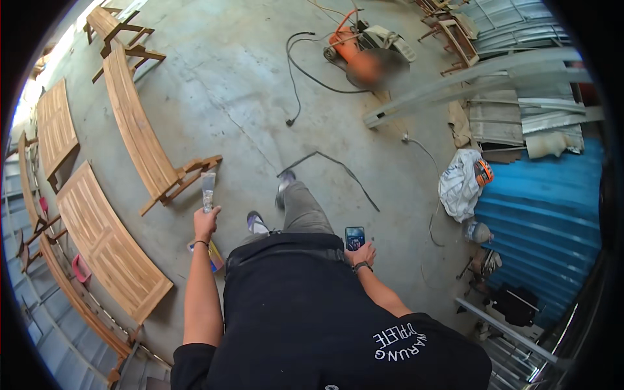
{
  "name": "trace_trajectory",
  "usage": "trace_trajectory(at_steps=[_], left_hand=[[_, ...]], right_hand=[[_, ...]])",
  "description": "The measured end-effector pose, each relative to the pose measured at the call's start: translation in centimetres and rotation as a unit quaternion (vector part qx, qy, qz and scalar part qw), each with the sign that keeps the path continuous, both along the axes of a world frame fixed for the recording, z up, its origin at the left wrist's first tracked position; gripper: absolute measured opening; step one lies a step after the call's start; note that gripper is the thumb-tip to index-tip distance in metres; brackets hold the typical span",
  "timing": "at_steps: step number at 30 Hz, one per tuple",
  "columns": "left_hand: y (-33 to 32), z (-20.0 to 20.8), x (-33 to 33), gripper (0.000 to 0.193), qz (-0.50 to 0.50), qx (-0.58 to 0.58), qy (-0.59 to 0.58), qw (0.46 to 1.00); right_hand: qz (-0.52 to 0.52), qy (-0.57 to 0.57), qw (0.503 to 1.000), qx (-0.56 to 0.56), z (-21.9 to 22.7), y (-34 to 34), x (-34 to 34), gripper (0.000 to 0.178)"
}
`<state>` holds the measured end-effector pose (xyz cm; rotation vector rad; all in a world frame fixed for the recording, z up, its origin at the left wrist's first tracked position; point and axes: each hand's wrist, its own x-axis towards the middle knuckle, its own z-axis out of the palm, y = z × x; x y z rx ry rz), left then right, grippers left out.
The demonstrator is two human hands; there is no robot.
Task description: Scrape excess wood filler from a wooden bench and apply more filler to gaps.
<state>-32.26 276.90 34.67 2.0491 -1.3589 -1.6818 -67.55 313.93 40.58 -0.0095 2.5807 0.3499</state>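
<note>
My left hand [205, 224] is closed around the handle of a putty knife [208, 185], its wide blade pointing ahead. Behind that wrist shows a yellow and blue packet or tin [216, 257]; whether it hangs from the hand or lies on the floor I cannot tell. My right hand [362, 254] grips a smartphone [355, 238] with its screen lit and facing up. Ahead of the putty knife is the near leg frame of a long wooden bench [133, 117], and the blade is apart from it.
Slatted wooden tabletops [107, 234] stand on the left. A bent black strip [344, 168] lies on the concrete floor ahead of my feet. Farther off is an orange machine [357, 62] with trailing cables. Blue corrugated sheets [539, 214] and a white sack [459, 185] are on the right.
</note>
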Motion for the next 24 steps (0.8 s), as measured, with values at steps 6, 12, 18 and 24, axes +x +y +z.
trace_trajectory(at_steps=[6,12,18,24], left_hand=[[-8.8,-3.9,0.3,0.037,-0.018,0.052,-0.140,0.989],[-16.0,-1.1,-3.0,0.030,0.186,0.167,-0.133,0.959],[-31.0,1.3,-13.4,0.026,0.240,0.120,-0.070,0.961],[-46.9,-3.3,-17.8,0.027,0.250,0.126,-0.031,0.959]], right_hand=[[0.053,-0.017,0.998,-0.028,-4.1,-18.8,-9.4,0.090],[0.150,-0.012,0.984,-0.092,-3.0,-39.6,-21.7,0.080],[0.258,0.021,0.957,-0.130,-3.5,-59.7,-31.0,0.083],[0.282,0.015,0.950,-0.131,-4.2,-78.5,-34.1,0.077]])
